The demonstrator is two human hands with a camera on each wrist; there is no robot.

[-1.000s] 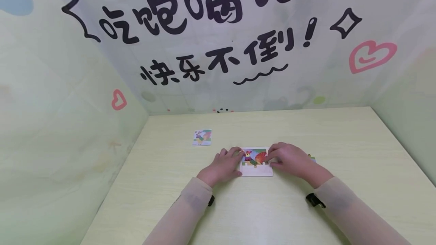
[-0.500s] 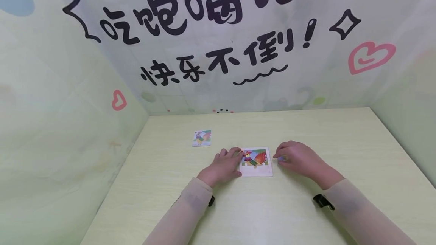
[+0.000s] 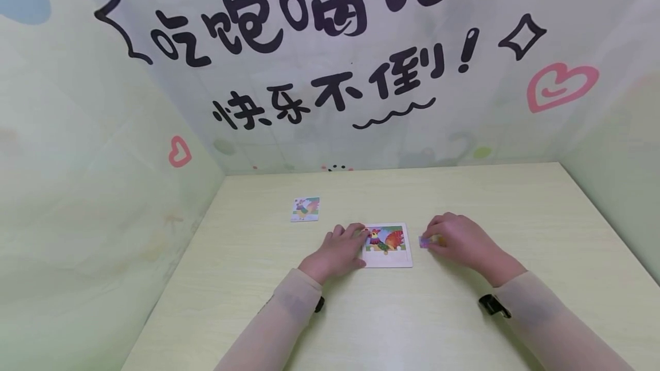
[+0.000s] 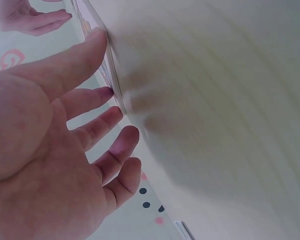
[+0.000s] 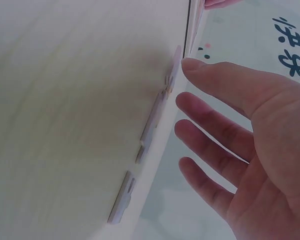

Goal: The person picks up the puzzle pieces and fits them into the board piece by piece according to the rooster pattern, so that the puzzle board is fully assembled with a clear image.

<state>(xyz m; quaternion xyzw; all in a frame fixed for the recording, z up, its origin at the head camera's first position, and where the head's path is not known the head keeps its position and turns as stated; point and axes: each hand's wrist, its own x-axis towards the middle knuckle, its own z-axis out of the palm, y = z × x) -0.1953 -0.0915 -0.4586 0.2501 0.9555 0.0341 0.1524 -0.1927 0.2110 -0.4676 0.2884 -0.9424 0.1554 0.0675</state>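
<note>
A white puzzle tray (image 3: 388,259) lies on the table, its upper part filled with a rooster picture and its lower strip white. My left hand (image 3: 337,251) rests at the tray's left side, fingers extended. In the left wrist view the thumb and two fingertips meet the tray's edge (image 4: 114,75). To the right of the tray, my right hand (image 3: 459,242) pinches a small purple-blue puzzle piece (image 3: 424,242). From the right wrist, the thumb sits against that piece (image 5: 176,57), and the index fingertip is hidden.
Several loose puzzle pieces (image 5: 152,120) lie on the table under the right hand. A square rooster picture card (image 3: 306,209) lies farther back at the left. A printed fabric wall (image 3: 330,142) stands behind the table.
My right hand has drawn back from the tray's right edge, uncovering it, and is now over the loose pieces with the purple-blue one showing. The left hand stays put.
</note>
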